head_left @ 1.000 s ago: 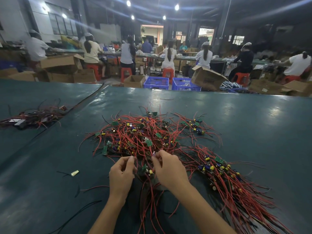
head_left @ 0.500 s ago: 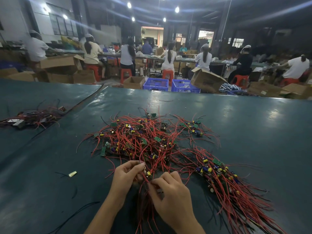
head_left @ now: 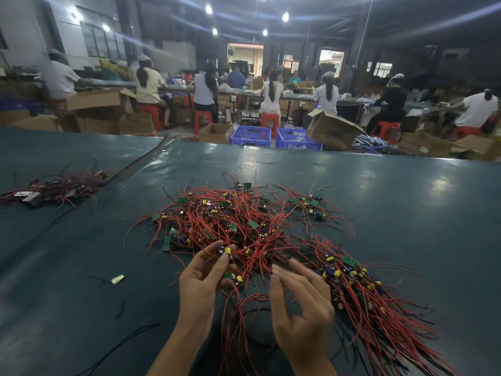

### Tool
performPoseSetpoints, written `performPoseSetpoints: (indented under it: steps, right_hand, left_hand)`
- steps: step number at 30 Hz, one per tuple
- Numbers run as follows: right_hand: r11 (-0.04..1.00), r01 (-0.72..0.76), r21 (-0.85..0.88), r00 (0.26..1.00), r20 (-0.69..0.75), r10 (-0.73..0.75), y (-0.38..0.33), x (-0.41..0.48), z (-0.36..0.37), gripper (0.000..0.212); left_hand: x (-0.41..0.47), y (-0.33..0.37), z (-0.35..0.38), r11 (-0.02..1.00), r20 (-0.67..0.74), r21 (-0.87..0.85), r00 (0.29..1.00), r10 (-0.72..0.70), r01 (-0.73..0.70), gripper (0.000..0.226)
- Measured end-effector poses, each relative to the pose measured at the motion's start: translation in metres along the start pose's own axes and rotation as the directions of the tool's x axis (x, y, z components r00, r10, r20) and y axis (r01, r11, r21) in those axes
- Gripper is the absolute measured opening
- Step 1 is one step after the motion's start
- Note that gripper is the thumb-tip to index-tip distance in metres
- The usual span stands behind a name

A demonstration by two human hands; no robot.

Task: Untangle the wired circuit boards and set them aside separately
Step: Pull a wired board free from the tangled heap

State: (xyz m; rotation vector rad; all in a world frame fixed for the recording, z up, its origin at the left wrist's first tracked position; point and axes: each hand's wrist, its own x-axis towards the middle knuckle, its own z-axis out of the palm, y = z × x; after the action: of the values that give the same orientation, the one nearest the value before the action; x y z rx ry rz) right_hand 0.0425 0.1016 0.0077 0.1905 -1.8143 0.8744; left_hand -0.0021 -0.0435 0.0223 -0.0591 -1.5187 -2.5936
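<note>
Table point(head_left: 406, 226) is bearing a tangle point(head_left: 230, 221) of light boards on limp red wires, lying mid-table just beyond both hands. Left hand point(head_left: 199, 283) is pinching one board point(head_left: 224, 251) between fingertips. Right hand point(head_left: 301, 310) is hovering with fingers apart, empty. Boards likely fragile; gripping edges and easing wires out, never yanking, seems safest.

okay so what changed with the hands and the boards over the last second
The left hand has lifted a small circuit board, pinched in its fingers, off the near edge of the tangled pile. The right hand slid nearer along the red wires, opened, and now looks blurred and empty. The pile, the sorted bundle at right and the small scrap on the table stayed put.
</note>
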Motion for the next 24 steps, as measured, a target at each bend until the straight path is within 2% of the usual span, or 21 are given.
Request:
performPoseSetpoints:
  steps: [1,3,5,7,8,11,17,20,24]
  right_hand:
    - [0.999,-0.042,0.007,0.998,0.049,0.042,-0.004,-0.001,0.001,0.017]
    - [0.961,-0.273,0.04,0.946,0.194,0.261,-0.012,-0.002,0.005,0.008]
    - [0.817,-0.566,0.113,0.795,0.338,0.504,-0.019,-0.001,0.012,0.013]
    - [0.645,-0.736,0.207,0.667,0.389,0.636,-0.022,0.005,0.021,0.016]
    - [0.588,-0.772,0.242,0.632,0.395,0.667,-0.023,0.01,0.024,0.017]
    - [0.505,-0.801,0.322,0.599,0.408,0.689,-0.024,0.015,0.03,0.023]
    - [0.266,-0.867,0.421,0.45,0.436,0.779,-0.025,0.01,0.03,0.018]
    - [0.166,-0.897,0.409,0.365,0.478,0.799,-0.028,0.012,0.027,0.018]
    - [0.072,-0.916,0.394,0.294,0.538,0.79,-0.027,0.012,0.025,0.019]
  left_hand:
    - [0.0,-0.001,0.0,1.0,-0.009,0.003,1.0,-0.004,0.004,0.036]
    - [-0.001,-0.002,0.001,1.0,0.011,0.023,1.0,-0.015,0.015,0.036]
    - [-0.002,-0.003,0.002,0.999,0.049,0.041,0.998,-0.03,0.028,0.035]
    - [-0.002,-0.005,0.003,0.997,0.082,0.06,0.995,-0.054,0.049,0.034]
    - [-0.003,-0.007,0.003,0.995,0.095,0.076,0.993,-0.067,0.06,0.033]
    - [-0.003,-0.011,0.003,0.99,0.12,0.114,0.988,-0.092,0.078,0.026]
    - [-0.002,-0.013,0.002,0.983,0.143,0.161,0.983,-0.115,0.092,0.027]
    - [-0.002,-0.016,0.004,0.966,0.13,0.254,0.989,-0.077,0.042,0.018]
    - [-0.004,-0.02,0.006,0.955,0.123,0.294,0.99,-0.07,0.031,0.013]
